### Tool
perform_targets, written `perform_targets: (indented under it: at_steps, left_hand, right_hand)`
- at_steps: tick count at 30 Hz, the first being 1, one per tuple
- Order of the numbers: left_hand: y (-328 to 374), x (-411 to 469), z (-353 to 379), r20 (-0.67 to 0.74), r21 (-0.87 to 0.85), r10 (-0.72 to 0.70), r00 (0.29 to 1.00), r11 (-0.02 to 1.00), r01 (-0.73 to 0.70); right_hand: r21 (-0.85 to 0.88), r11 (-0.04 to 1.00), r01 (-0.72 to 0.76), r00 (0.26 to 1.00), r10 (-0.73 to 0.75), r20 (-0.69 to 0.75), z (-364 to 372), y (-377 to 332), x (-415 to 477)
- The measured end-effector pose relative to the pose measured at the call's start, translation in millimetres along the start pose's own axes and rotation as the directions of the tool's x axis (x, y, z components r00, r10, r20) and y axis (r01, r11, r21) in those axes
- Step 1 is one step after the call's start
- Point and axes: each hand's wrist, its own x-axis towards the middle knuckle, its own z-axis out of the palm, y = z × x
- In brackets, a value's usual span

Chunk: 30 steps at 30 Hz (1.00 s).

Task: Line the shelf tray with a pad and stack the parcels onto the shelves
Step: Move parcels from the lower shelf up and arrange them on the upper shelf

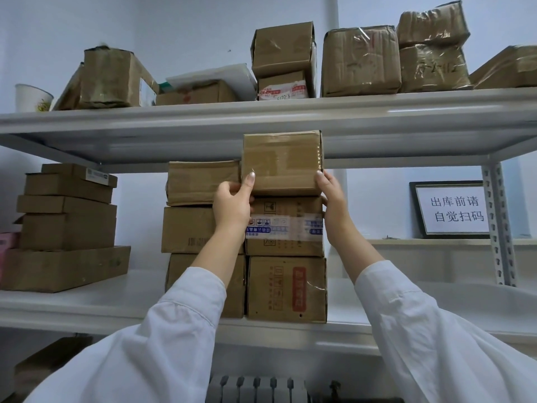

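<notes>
The left hand [232,200] grips the lower left corner of a brown parcel [282,162], thumb up against its taped front. The right hand [332,196] clamps the lower right corner of the same parcel, fingers wrapped round its side. Both arms reach up in white sleeves [180,330]. The parcel sits on top of a box with blue printed tape [286,228], which rests on a box with a red label [287,289]; its top edge nearly meets the upper shelf [174,120]. Just left of the parcel stands a second stack of boxes [200,216]. Farther left is a pile of flat cartons [68,216]. Right of the parcel, a framed sign [452,209] leans against the wall. More parcels [360,61] crowd the upper shelf.
</notes>
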Motion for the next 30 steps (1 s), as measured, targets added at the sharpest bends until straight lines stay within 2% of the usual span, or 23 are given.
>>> perform_targets:
  at_steps: [6,12,17,24,30]
  left_hand:
    - [-10.0,-0.7,2.1,-0.062,0.034,0.039,0.997,0.999,-0.037]
    - [-18.2,4.3,9.6,-0.186,0.033,0.086,0.979,0.996,-0.082]
    - [-19.7,7.4,12.9,-0.218,0.071,0.08,0.973,0.995,-0.066]
    - [-21.3,-0.9,13.3,-0.225,0.049,0.102,0.969,0.994,-0.093]
    - [-22.3,-11.6,13.2,-0.226,0.03,0.074,0.971,0.997,-0.069]
  right_hand:
    - [-0.118,0.993,-0.01,0.996,-0.001,-0.092,-3.6,17.3,2.5]
    - [-0.128,0.992,-0.009,0.989,-0.01,-0.147,-4.3,17.9,-3.3]
    - [-0.105,0.994,0.008,0.973,-0.032,-0.228,2.2,24.2,-6.5]
    - [-0.119,0.99,-0.075,0.992,0.062,-0.113,0.0,29.7,-7.1]
    - [-0.142,0.983,-0.117,0.991,0.106,-0.084,-0.2,22.2,-8.2]
